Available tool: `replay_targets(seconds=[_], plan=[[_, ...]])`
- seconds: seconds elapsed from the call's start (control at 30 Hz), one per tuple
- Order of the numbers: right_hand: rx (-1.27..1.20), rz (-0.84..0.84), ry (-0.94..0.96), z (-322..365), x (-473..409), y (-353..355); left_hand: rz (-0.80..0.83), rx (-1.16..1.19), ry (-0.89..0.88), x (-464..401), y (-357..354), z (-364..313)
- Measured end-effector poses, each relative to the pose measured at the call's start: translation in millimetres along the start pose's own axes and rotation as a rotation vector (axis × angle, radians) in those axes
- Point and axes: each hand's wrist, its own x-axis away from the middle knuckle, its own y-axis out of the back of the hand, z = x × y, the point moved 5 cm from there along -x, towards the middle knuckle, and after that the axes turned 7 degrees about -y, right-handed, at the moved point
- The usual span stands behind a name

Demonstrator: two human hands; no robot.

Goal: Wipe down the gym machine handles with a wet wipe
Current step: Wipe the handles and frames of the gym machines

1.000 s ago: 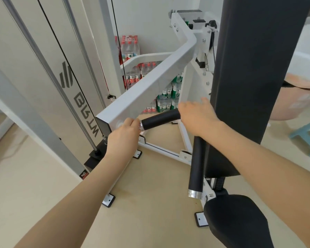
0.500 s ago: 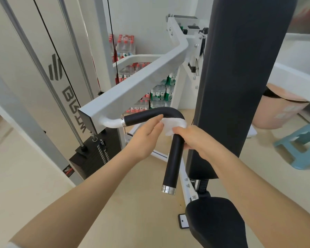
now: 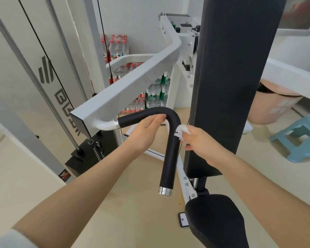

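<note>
We find the right hand (image 3: 200, 142) pinching the wet wipe (image 3: 182, 132) against the bent foam handle (image 3: 170, 151); the left hand (image 3: 147, 133) loosely steadies its bend. The bunched wipe risks skipping the lower grip.

The crumpled white wet wipe (image 3: 182, 131), earlier pressed between both hands at the bent black foam-covered handle (image 3: 170, 149), now sits in the right hand (image 3: 198, 142) alone, against the handle's right side.
</note>
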Motion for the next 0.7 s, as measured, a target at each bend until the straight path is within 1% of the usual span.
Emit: replay_targets(seconds=[0.03,0.1,0.13,0.17,0.2,0.23,0.27,0.3,0.37,0.4,0.43,0.47,0.5,0.57,0.6,0.7], plan=[[0.012,-0.070,-0.023,-4,-6,11,0.000,-0.006,0.000,0,-1,0],[0.095,-0.356,-0.029,-8,-18,41,0.005,-0.011,-0.002,1,-3,1],[0.121,-0.474,-0.027,-10,-21,51,0.011,-0.016,0.002,2,-5,1],[0.138,-0.530,-0.033,-10,-24,54,0.020,-0.022,0.006,4,-7,2],[0.141,-0.513,-0.066,-13,-31,50,0.028,-0.026,0.009,5,-10,2],[0.097,-0.424,-0.105,-12,-36,39,0.036,-0.029,0.013,6,-12,2],[-0.022,-0.291,-0.132,-9,-37,24,0.046,-0.033,0.014,8,-15,2],[-0.223,-0.152,-0.138,-3,-32,9,0.059,-0.035,0.006,10,-17,2],[-0.699,0.080,-0.120,11,-15,-8,0.088,-0.019,-0.020,13,-19,1],[-0.872,0.152,-0.098,8,-9,-11,0.103,0.004,-0.023,15,-20,1],[-0.940,0.195,-0.068,1,-4,-12,0.117,0.034,-0.020,16,-21,3],[-0.925,0.227,-0.041,-5,3,-14,0.130,0.066,-0.010,17,-22,5],[-0.852,0.246,-0.030,-11,9,-16,0.136,0.096,0.007,17,-22,7],[-0.723,0.241,-0.037,-18,9,-18,0.136,0.136,0.043,16,-23,11],[-0.721,0.227,-0.045,-17,4,-18,0.135,0.147,0.054,15,-23,12],[-0.886,0.134,-0.083,-5,-11,-17,0.145,0.157,0.064,13,-23,10]])
